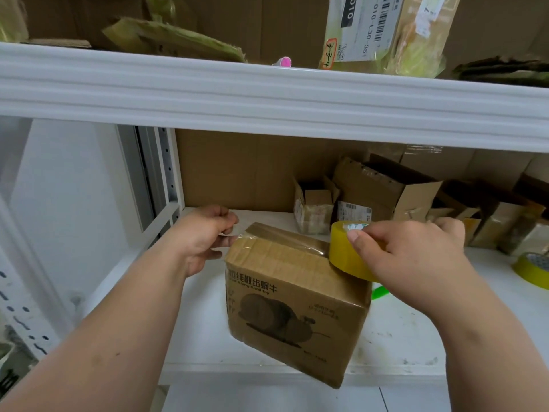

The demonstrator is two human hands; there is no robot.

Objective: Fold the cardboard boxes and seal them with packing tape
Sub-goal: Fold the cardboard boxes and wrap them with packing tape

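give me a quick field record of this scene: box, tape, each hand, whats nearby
box: closed cardboard box with a printed toy picture, on the white shelf, overhanging its front edge
tape: strip stretched across the box top, running from the yellow tape roll
left hand: pinches the strip's free end at the box's left edge
right hand: grips the roll at the box's right edge
nearby: second tape roll at right; open boxes behind

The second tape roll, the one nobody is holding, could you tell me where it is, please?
The second tape roll lies on the white shelf at the far right edge of the head view, right of the right hand.
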